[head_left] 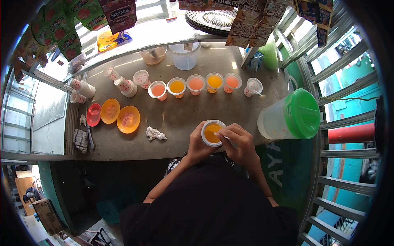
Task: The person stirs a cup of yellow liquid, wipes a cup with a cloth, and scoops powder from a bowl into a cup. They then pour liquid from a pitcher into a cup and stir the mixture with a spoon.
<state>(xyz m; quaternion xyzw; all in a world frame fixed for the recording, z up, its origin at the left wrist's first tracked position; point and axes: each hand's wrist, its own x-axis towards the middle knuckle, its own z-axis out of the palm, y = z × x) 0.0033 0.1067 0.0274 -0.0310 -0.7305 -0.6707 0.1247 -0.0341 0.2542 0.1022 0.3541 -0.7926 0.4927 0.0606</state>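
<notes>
Near the table's front edge, my left hand (198,143) is wrapped round a cup of orange drink (211,132). My right hand (239,143) is pinched over the cup's right rim on something small and whitish, too small to name. Beyond the hands stands a row of several filled cups, with orange drink (177,86) and pink drink (196,84) in them. To the right of that row is a clear cup (254,86) with a white stick or spoon in it.
A large jug with a green lid (304,114) stands at the right. Orange plates (128,119), a red plate (94,115), a crumpled tissue (155,133) and stacked cups (124,85) are at the left. A clear bucket (184,57) stands at the back. Sachets (256,22) hang above.
</notes>
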